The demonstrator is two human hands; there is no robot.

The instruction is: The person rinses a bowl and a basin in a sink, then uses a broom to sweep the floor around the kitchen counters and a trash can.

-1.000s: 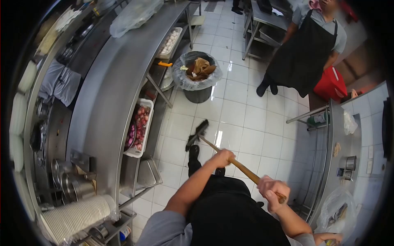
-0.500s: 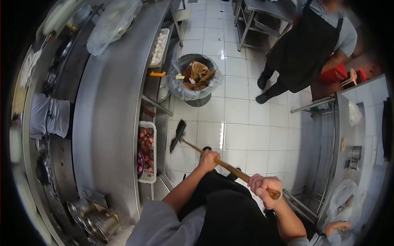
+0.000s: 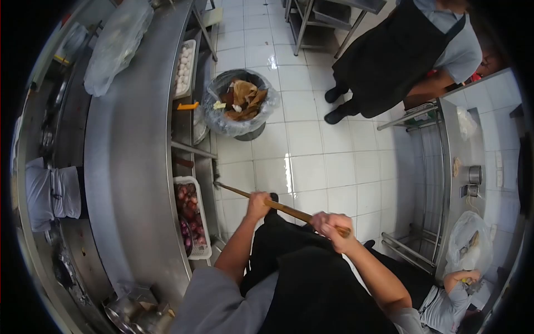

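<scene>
Both hands were closed around a long wooden handle [image 3: 289, 211] that slanted across the lower middle of the frame. The left hand [image 3: 258, 201] gripped it partway along, fingers wrapped over the top. The right hand [image 3: 329, 224] clenched its near end, just right of centre. The far tip of the handle reached left and up to the edge of the lower shelf [image 3: 207, 167], just beside a white crate [image 3: 189, 179] of red onions [image 3: 188, 214]. Whatever the handle carried at that end was hidden there.

A long steel surface [image 3: 128, 156] curved down the left side of the frame, with a clear plastic bag [image 3: 117, 44] lying on it at the upper left. Below its edge, near the top, sat a tray of eggs [image 3: 183, 67]. A small orange object [image 3: 189, 106] showed just under it.

On the white tiled floor [image 3: 322, 161], above centre, stood a bin [image 3: 222, 127] lined with plastic and filled with brown paper and scraps. A co-worker in a black apron [image 3: 389, 55] stood at the upper right, well apart from the handle. Another person in a grey sleeve [image 3: 445, 303] showed at the lower right corner.
</scene>
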